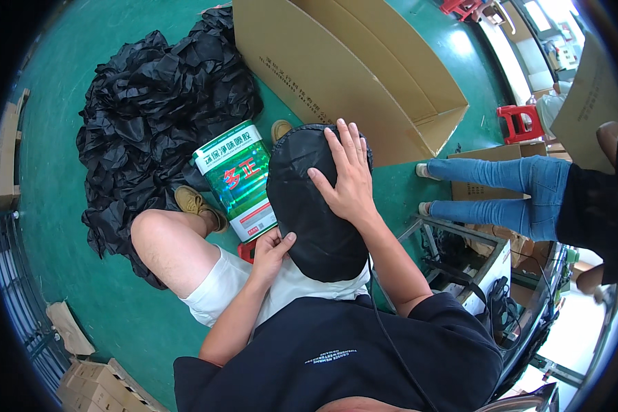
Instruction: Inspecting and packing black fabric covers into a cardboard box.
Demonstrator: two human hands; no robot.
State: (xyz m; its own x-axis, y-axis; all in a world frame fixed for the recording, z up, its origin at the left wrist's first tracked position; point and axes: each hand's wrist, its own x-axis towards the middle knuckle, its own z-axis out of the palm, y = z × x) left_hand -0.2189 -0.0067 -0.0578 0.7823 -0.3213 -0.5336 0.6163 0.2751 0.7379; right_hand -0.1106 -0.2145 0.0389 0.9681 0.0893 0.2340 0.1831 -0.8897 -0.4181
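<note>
Across my lap lies a black oval fabric-covered pad (312,220) with a gathered edge at its top and right side. My right hand (347,182) rests flat on its upper right part, fingers stretched out and thumb spread. At the pad's lower left edge, my left hand (272,254) is closed with the thumb on top, gripping the rim; its fingertips are partly hidden. Just left of the pad stands a green and white rectangular tin (237,182). What fills the pad cannot be seen.
A heap of black fabric (165,103) covers the floor at far left. Ahead stands a large open cardboard box (323,69). On the right are a person in jeans (508,192), a red stool (520,123) and a metal frame (484,250). A dark cable (388,333) crosses my shirt.
</note>
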